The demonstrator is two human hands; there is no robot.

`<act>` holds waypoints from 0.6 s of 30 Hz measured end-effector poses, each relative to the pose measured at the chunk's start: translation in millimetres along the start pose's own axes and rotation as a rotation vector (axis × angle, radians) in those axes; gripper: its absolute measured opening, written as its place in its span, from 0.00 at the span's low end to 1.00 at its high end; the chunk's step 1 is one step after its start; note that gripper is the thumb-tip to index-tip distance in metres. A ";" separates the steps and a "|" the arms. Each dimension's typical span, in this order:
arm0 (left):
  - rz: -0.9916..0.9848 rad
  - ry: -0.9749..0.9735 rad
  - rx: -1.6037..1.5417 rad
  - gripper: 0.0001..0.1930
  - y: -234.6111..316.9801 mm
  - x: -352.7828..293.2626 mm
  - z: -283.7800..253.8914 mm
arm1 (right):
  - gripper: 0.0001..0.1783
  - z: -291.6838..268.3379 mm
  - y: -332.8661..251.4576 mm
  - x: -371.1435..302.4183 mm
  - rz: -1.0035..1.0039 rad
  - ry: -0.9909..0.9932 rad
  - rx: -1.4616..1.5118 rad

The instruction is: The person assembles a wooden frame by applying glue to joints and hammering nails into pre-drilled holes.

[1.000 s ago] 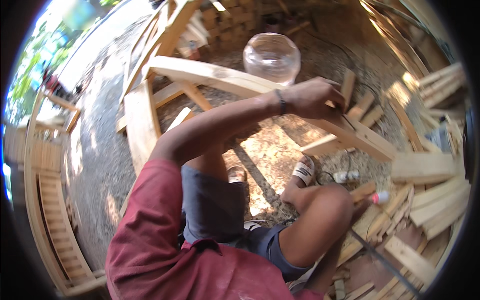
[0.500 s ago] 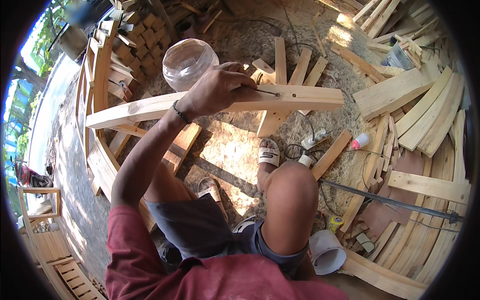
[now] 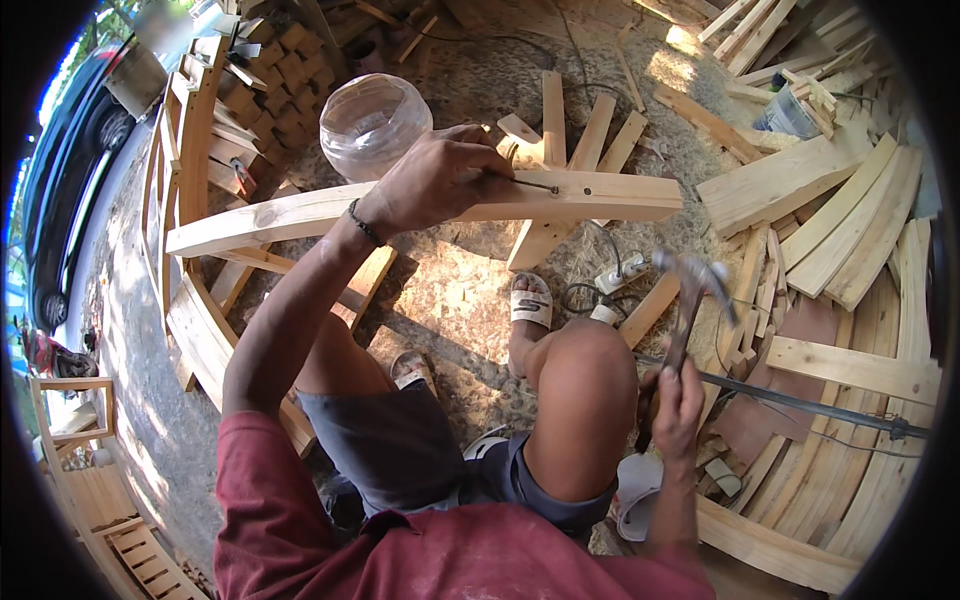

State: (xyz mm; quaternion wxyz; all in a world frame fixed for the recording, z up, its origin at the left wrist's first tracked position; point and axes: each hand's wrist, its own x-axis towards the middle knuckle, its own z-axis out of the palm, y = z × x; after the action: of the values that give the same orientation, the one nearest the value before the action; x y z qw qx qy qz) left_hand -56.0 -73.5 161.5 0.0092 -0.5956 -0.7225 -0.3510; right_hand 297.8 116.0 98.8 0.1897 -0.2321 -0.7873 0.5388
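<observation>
A curved pale timber piece [image 3: 630, 198] lies across in front of me, its left end over a wooden frame. My left hand [image 3: 430, 180] rests on it, fingers pinched round a thin dark metal rod [image 3: 530, 185]. The rod's tip meets a mark in the wood, left of a small dark hole [image 3: 587, 191]. To the right of my knee, my right hand [image 3: 676, 412] grips a claw hammer [image 3: 684, 325] by its handle, head up and apart from the timber.
Round clear plastic container [image 3: 375, 115] stands behind the timber. A power strip [image 3: 622, 272] with cords lies past my foot. Cut boards [image 3: 870, 230] are piled at right, along with a grey bar [image 3: 810, 405]. Beside my right thigh is a white bucket [image 3: 637, 490].
My right hand has come into view from below, holding the claw hammer. The left hand and rod stay in place on the timber. A dark car now shows at the far left.
</observation>
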 end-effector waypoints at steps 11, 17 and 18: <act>0.043 0.033 -0.018 0.06 -1.2 4.2 1.0 | 0.13 21.9 -81.9 103.9 -0.330 -0.320 -0.413; -0.008 0.042 -0.021 0.07 -7.1 -5.6 2.5 | 0.10 -22.0 -145.2 112.3 -0.286 -0.155 0.182; -0.022 0.037 -0.028 0.08 -4.8 -10.0 -3.6 | 0.11 -46.5 -169.4 112.9 -0.391 -0.054 0.301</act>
State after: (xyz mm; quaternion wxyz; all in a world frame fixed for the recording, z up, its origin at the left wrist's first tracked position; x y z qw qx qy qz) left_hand -58.7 -84.1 157.5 0.0105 -0.5808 -0.7239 -0.3722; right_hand 203.4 162.9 279.0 0.3016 -0.0299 -0.7329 0.6091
